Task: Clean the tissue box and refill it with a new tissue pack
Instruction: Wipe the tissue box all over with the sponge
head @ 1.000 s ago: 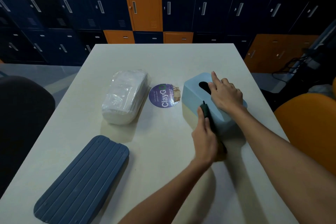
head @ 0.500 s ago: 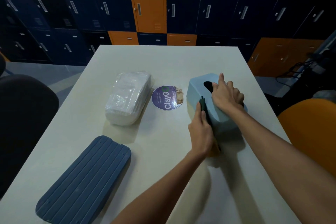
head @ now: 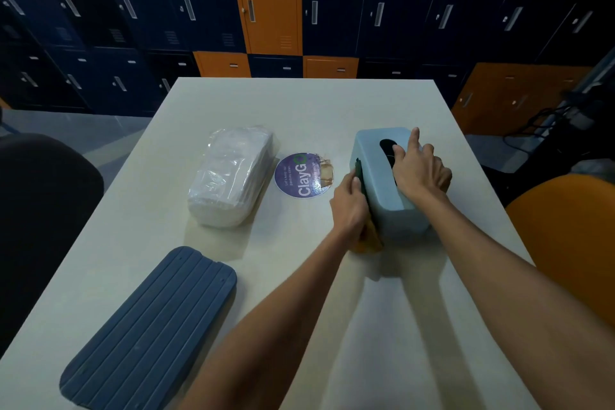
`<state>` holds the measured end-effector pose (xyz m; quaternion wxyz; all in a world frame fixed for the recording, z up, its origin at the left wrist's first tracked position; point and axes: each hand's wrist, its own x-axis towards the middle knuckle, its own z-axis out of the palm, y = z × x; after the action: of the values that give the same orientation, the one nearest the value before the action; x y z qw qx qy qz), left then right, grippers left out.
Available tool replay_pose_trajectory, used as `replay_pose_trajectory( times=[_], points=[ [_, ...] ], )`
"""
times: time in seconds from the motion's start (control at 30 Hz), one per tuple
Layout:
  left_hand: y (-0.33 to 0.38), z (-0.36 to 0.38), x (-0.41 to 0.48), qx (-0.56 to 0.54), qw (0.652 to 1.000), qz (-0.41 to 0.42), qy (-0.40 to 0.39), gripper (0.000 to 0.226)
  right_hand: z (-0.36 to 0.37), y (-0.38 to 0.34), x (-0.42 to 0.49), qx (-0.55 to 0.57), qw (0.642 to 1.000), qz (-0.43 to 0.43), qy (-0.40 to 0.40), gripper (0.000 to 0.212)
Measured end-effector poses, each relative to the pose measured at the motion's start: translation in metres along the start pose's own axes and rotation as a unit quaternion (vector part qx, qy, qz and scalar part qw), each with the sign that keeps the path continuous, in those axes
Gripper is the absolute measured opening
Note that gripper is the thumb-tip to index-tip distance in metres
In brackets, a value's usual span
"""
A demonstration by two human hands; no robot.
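On the right half of the pale table (head: 332, 110), a light blue tissue box (head: 387, 183), dark oval slot facing up. Right hand (head: 420, 170) pressed flat on top of it, fingers spread and apart, index finger stretched toward the far edge, thumb at the rim of the slot. Left hand (head: 349, 206) tight against the box's left wall, fingers closed on a scrubbing sponge (head: 361, 176), dark green face against the plastic, yellow-orange edge poking out under the palm near the table. Both forearms reaching in from the near edge, bare.

Just left of the box, a round purple ClayGo sticker (head: 303, 175) stuck flat on the tabletop, partly torn at its right side. Further left, a sealed tissue pack (head: 229, 176) in clear wrap, lying on its side, well apart from the box. Near the front left corner, a dark blue ribbed lid (head: 149, 326) lying flat, apart from everything else.

Beyond the far edge, a wall of navy and orange lockers (head: 266, 3). To the right, an orange chair (head: 565, 243); to the left, a dark chair back (head: 40, 210).
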<state>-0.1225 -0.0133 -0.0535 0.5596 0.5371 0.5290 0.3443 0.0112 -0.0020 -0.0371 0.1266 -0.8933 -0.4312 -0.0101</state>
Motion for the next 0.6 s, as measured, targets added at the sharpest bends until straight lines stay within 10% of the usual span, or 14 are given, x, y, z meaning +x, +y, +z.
replay_pose_trajectory(
  times=[0.6],
  points=[
    [0.007,0.006,-0.023,0.012,0.996,0.083,0.027,0.039,0.003,0.001,0.003,0.012,1.0,-0.003,0.0,0.061]
  ],
)
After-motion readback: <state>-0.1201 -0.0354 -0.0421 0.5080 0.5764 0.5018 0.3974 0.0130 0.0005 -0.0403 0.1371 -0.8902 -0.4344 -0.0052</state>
